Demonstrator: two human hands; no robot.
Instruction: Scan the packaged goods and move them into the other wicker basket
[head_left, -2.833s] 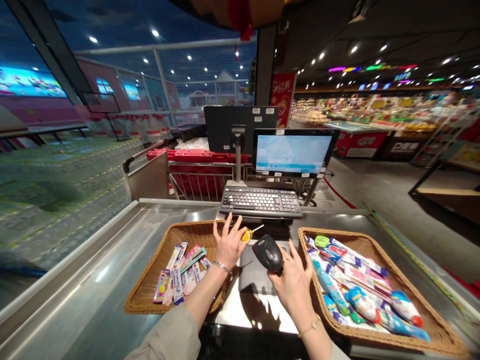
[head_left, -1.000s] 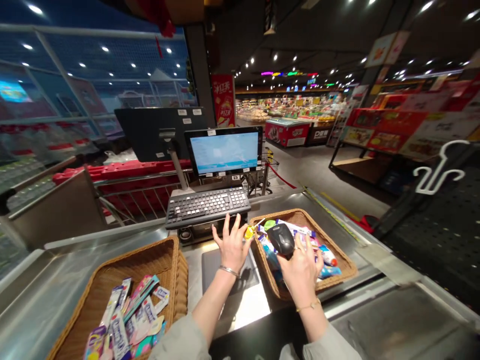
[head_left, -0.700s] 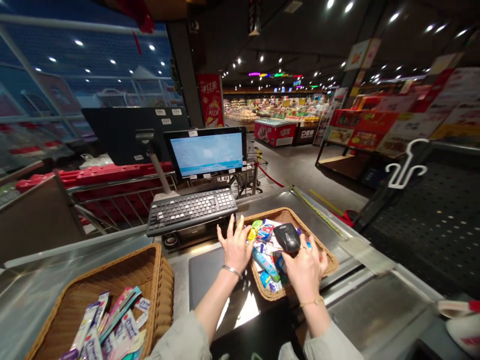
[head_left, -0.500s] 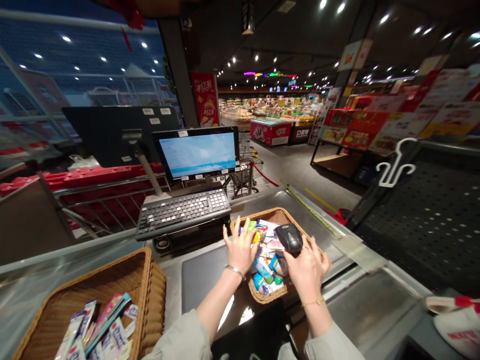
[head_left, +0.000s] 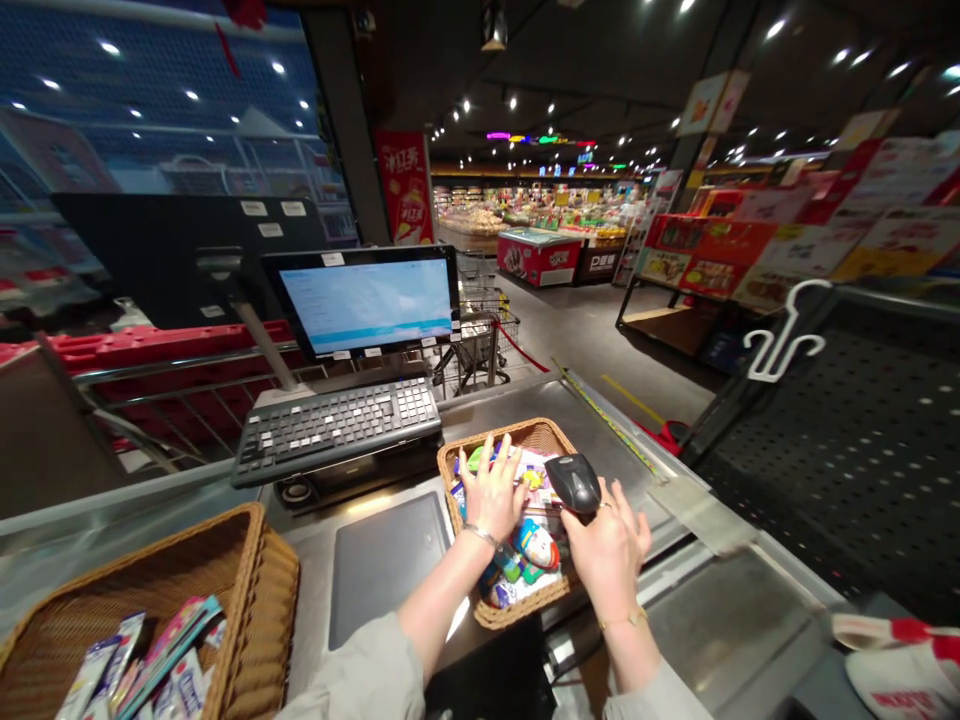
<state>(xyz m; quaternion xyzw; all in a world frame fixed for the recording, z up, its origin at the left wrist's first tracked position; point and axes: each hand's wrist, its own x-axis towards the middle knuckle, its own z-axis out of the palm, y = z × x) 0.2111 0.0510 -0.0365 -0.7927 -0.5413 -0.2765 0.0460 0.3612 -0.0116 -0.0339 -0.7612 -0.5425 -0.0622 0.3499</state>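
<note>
A small wicker basket (head_left: 514,612) full of colourful packaged goods (head_left: 538,540) sits on the metal counter in front of me. Over its left side is my left hand (head_left: 491,497), fingers spread above the packages, a bracelet on the wrist. Whether those fingertips touch the packages I cannot tell. My right hand (head_left: 611,550) grips a black handheld barcode scanner (head_left: 574,483), its head above the right part of the basket. The scanner's handle is mostly hidden by the hand.
A larger wicker basket (head_left: 244,590) with toothbrush-like packs and other packets (head_left: 169,655) stands at lower left. Beyond are a keyboard (head_left: 337,425), a monitor (head_left: 367,305) and a flat grey panel (head_left: 386,560). A white hook (head_left: 784,340) hangs on a black perforated panel (head_left: 840,440) at right.
My left hand has moved inward from the basket's left rim over the packages. The scanner is still in my right hand. The view has turned slightly, shifting the counter items left.
</note>
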